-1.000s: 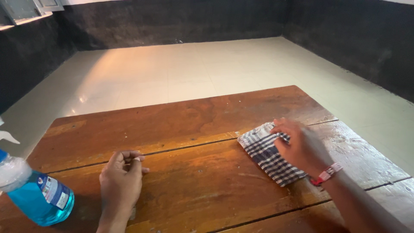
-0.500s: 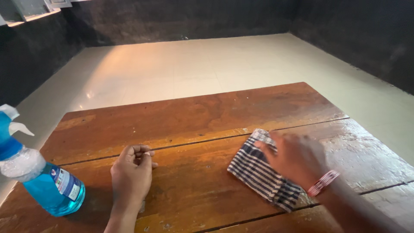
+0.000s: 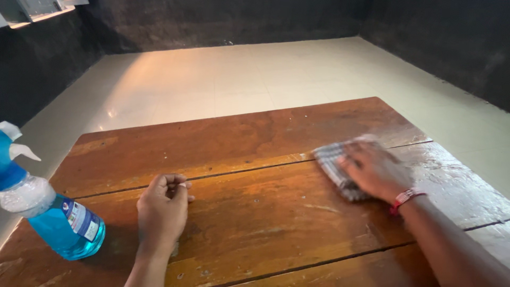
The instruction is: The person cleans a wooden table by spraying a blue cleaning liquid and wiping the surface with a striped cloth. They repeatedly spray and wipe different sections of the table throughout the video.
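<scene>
Two bare hands lay on a brown plank table [image 3: 255, 138] seen from above. The right hand [image 3: 374, 170], at about 3 o'clock in the view, pressed flat with fingers spread on a folded checked cloth [image 3: 332, 162] of dark and white stripes; it covered most of the cloth, and only the cloth's left edge and far corner showed, blurred. The cloth rested on the table top just past the seam between the far plank and the middle plank, toward the table's right side. The boards around it, at 3 to 4 o'clock, carried a pale wet sheen. A red and white band [image 3: 405, 197] circled the right wrist.

The left hand [image 3: 162, 210], at about 7 o'clock, rested on the middle plank with its fingers curled loosely inward, thumb against the fingertips; it gripped nothing that could be seen. It lay well apart from the cloth.

A spray bottle [image 3: 50, 215] of blue liquid, with a clear body, a label and a white and blue trigger head, stood tilted in the view at 9 o'clock, on the near left corner of the table, near the left hand but not touching it. Cream floor tiles [image 3: 239, 79] filled the 12 o'clock area, bounded by dark walls [image 3: 223, 21].
</scene>
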